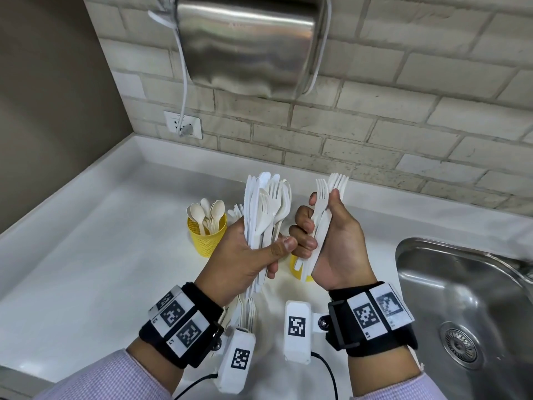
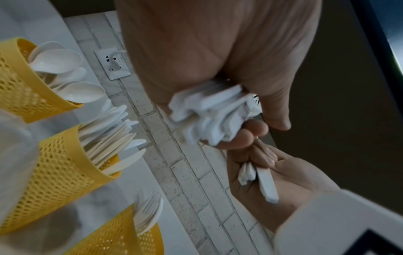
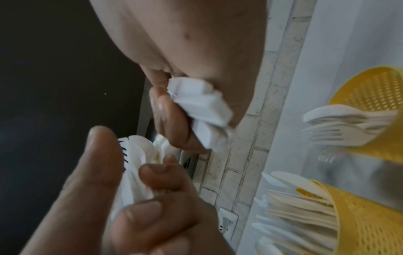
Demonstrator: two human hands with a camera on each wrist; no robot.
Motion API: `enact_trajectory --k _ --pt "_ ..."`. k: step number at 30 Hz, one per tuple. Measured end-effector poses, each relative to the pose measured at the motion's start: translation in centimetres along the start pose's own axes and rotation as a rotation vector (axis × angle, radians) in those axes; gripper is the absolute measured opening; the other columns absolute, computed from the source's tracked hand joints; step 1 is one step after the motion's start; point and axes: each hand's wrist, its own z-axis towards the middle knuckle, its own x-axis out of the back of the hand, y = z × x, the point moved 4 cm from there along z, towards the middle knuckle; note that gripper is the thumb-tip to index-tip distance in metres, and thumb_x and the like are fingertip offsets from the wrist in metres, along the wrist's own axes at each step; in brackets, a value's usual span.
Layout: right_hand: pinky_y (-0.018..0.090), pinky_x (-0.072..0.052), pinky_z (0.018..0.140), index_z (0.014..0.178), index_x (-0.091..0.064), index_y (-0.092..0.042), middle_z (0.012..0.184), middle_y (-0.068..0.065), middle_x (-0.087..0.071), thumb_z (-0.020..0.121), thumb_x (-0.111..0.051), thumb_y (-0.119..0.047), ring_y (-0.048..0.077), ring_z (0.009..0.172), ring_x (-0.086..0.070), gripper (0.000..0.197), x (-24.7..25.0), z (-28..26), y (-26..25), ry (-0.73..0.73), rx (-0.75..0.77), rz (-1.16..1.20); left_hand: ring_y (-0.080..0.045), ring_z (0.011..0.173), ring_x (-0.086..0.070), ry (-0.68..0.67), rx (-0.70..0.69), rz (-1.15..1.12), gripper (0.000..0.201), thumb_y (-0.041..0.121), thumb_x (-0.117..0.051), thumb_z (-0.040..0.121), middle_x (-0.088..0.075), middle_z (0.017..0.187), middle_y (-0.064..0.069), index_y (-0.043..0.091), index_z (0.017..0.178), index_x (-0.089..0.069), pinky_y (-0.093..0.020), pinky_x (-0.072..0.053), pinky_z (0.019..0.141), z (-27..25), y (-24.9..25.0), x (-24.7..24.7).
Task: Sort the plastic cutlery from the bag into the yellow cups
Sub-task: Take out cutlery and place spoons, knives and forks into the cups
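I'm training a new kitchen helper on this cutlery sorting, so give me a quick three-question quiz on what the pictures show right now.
1. True or false: the right hand holds a small bunch of forks.
2. Multiple choice: the mixed bundle in the left hand contains A) spoons only, B) knives, forks and spoons, C) nothing but straws.
3. Fill in: the yellow cup nearest the corner of the counter holds only ____.

Key: 1 true; 2 B; 3 spoons.
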Motion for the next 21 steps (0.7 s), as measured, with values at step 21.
enact_trajectory --k 21 --pt "0.02 -0.03 0.042 0.116 -0.055 -0.002 0.058 0.006 -0.044 0.107 -0.039 -0.05 0.016 0.034 -0.032 0.052 0.5 0.1 -0.1 0.278 0.182 -0.582 -0.019 0.05 -0.052 -0.005 -0.009 0.012 0.043 0.026 -0.079 0.085 -0.062 0.073 -0.004 -0.001 0.112 -0.059 -0.032 -0.049 0.053 0.2 -0.3 0.6"
